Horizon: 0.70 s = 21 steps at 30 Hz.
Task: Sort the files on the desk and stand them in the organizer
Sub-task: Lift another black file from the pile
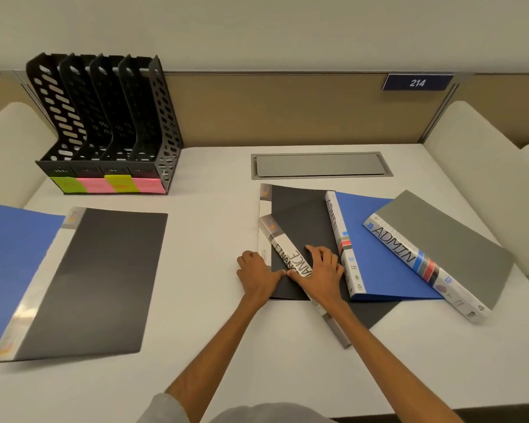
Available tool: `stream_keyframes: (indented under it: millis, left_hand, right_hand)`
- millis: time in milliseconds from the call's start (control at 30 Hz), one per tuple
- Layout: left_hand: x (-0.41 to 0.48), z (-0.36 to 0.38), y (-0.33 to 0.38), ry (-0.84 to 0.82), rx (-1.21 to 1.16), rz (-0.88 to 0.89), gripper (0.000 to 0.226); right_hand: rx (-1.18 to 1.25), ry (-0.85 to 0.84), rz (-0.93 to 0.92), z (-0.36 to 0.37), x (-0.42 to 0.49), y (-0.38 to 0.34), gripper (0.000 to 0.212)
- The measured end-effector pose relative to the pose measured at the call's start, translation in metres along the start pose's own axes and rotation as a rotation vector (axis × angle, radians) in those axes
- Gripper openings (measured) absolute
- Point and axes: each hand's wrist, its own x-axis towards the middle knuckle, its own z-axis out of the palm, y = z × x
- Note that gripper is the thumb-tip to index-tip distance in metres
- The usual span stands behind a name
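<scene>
A black slotted organizer (104, 117) stands at the back left, with green and pink sticky notes on its front. In the right pile, a black file with a FINANCE spine (287, 251) lies askew on a second black file (300, 215). My right hand (321, 270) spans the FINANCE spine, thumb on one side and fingers spread on the cover. My left hand (257, 276) curls over the lower black file's left edge, and the two thumbs touch. A blue ADMIN file (376, 254) and a grey ADMIN file (440, 239) lie to the right.
At the left, a dark grey file (89, 285) overlaps a blue file (13, 270), both flat on the white desk. A metal cable hatch (321, 164) sits at the back centre below the tan partition. White side panels flank the desk.
</scene>
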Motion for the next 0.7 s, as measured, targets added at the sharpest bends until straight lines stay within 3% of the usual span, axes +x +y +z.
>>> stream_keyframes:
  millis: [267,467,600,700]
  left_hand:
    - [-0.001,-0.001,0.019,-0.001,-0.153,-0.201,0.08]
    - [0.006,-0.015,0.02,-0.02,-0.512,-0.255,0.032]
    - [0.011,-0.03,0.017,-0.038,-0.708,-0.347,0.053]
    - [0.014,-0.042,0.02,-0.057,-0.831,-0.37,0.036]
  right_hand:
    - [0.055,0.023,-0.004,0.003,0.001,0.005,0.085]
    - [0.159,0.051,0.014,0.005,0.004,0.005,0.08]
    - [0.222,0.066,0.015,0.0,0.008,0.008,0.079]
    - [0.28,0.085,-0.01,-0.005,0.009,0.009,0.075]
